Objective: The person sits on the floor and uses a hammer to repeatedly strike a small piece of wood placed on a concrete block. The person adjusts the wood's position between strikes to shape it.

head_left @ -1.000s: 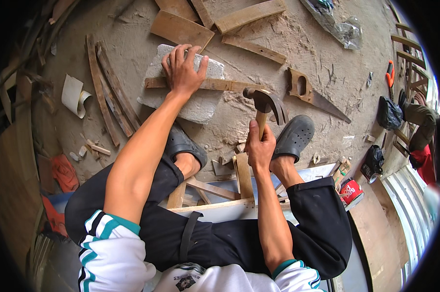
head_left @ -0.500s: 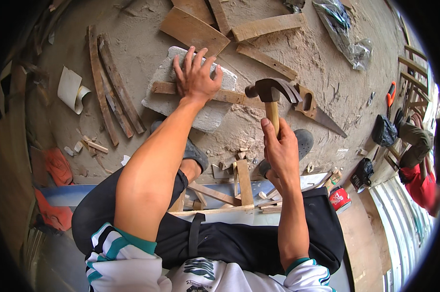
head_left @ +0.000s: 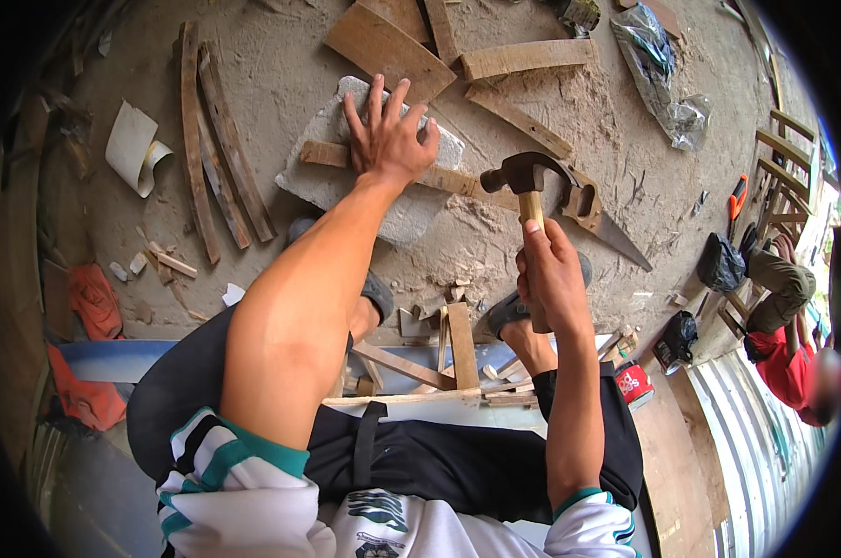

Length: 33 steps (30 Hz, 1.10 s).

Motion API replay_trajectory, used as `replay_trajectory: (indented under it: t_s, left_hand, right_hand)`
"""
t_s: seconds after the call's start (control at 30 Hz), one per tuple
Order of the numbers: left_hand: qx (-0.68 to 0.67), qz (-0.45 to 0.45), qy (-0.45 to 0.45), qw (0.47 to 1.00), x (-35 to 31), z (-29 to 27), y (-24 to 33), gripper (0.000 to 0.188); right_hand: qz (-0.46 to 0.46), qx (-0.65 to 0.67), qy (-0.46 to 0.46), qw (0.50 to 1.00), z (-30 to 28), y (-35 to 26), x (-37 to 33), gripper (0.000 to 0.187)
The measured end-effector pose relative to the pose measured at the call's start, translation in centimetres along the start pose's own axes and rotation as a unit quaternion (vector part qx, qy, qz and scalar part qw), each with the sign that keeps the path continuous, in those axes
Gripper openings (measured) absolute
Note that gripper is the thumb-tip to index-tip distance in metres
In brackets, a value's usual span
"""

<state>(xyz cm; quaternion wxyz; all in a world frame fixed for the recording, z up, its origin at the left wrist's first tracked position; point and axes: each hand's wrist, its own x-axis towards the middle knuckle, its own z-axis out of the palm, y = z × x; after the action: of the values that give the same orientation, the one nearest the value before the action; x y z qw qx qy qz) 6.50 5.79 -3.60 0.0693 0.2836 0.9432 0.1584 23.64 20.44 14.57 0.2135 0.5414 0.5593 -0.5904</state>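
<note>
Fingers (head_left: 375, 104) of the left hand (head_left: 391, 149) splay wide over a wooden strip (head_left: 453, 180) lying across a pale block (head_left: 327, 123) on the sandy ground (head_left: 281, 46), while those of the right hand (head_left: 554, 277) clench a hammer (head_left: 530, 173), its head appearing by the strip's right end, near a handsaw (head_left: 585, 202)

We see a dark-headed claw hammer (head_left: 531, 203) held up, and a brown wood strip (head_left: 455, 181) lying across a pale block (head_left: 331, 123).
</note>
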Motion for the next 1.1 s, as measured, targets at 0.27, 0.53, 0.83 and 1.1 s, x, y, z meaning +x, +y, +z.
replay_trajectory:
  t_s: [0.27,0.53,0.83,1.1]
  left_hand:
    - [0.031,-0.009,-0.038,0.999,0.2,-0.5,0.4,0.040]
    - [0.002,-0.012,-0.027,1.000,0.0,-0.2,0.1,0.042]
    - [0.003,-0.015,-0.031,0.999,0.3,-0.3,0.2,0.044]
    - [0.004,-0.022,-0.045,0.999,0.2,-0.3,0.3,0.045]
  right_hand:
    - [0.012,-0.054,-0.071,0.996,-4.0,-1.3,3.1,0.041]
    - [-0.055,0.057,0.041,0.996,-1.5,2.3,2.0,0.031]
    - [-0.152,-0.039,0.118,0.980,2.7,5.9,3.0,0.037]
    - [-0.171,-0.123,0.088,0.973,2.7,1.7,3.3,0.043]
